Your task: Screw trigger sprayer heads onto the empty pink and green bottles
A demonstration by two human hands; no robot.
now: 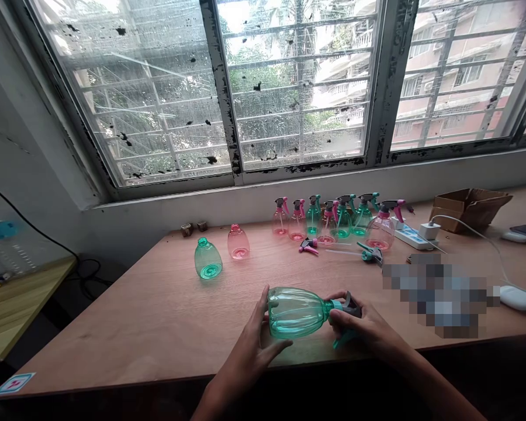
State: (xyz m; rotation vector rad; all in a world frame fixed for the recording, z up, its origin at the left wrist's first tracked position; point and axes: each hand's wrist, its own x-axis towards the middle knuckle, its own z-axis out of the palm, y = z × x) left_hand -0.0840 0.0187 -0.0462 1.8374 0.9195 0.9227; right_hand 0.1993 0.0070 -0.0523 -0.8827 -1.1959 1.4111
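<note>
A clear green spray bottle (296, 313) lies sideways in the air above the table's front part, its base to the left. My left hand (256, 339) is wrapped around the base end, thumb below and fingers behind. At the neck, my right hand (362, 327) grips the grey and green spray head, whose green trigger (344, 338) points down. Farther back stand an open-necked green bottle (208, 260) and an open-necked pink bottle (238, 242). A loose pink spray head (308, 247) and a loose green spray head (370, 254) lie on the table beyond my hands.
Several pink and green spray bottles with heads on, including a large pink one (380, 231), stand along the window side. To their right are a power strip (412, 237) with a white charger and an open cardboard box (469, 210). A blurred patch covers the table at right.
</note>
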